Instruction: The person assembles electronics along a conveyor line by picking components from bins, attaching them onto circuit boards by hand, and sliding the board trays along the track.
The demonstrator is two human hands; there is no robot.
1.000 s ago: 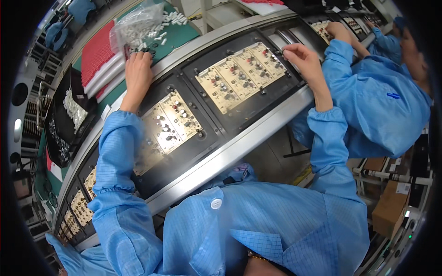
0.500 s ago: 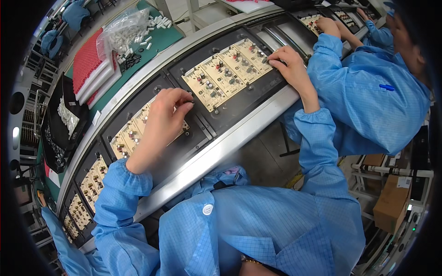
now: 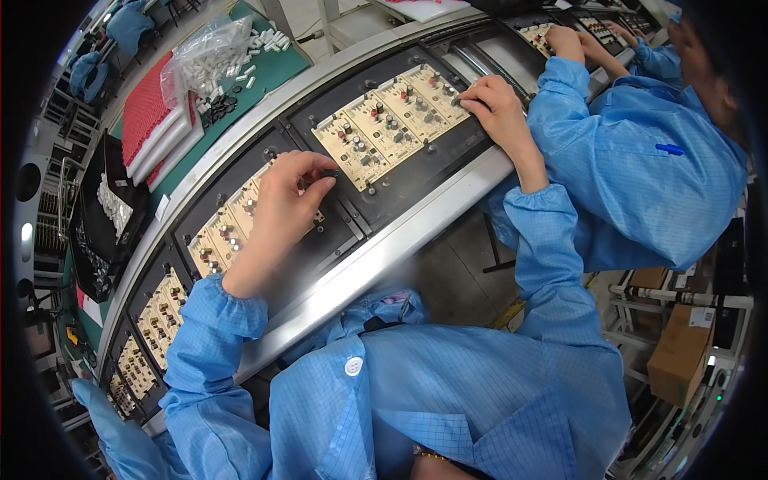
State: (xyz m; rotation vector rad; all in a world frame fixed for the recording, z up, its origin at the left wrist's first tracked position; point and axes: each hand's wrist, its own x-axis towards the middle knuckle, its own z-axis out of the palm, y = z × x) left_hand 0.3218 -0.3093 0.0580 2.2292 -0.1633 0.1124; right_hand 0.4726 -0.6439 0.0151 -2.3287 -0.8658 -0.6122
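Note:
A cream circuit board panel (image 3: 392, 126) with several capacitors and small parts sits in a black carrier (image 3: 400, 192). Over the gap left of this panel, my left hand (image 3: 282, 200) is closed in a pinch. A small dark piece shows at its fingertips, too small to name. It partly covers a second board panel (image 3: 212, 240) in the neighbouring carrier. My right hand (image 3: 500, 116) reaches the first panel's right end, thumb and forefinger pinched around a small dark part whose kind I cannot make out.
A silver rail (image 3: 384, 248) edges the line on my side. Beyond it lie a plastic bag (image 3: 204, 64), white cylindrical parts (image 3: 260, 48) and red foam sheets (image 3: 148, 120) on a green mat. A black bin (image 3: 104, 216) stands left. A co-worker (image 3: 616, 160) works close on my right.
The whole view has shifted slightly. My right fingertips have moved a little further over the panel's right end. My left hand keeps nearly the same place and pinch.

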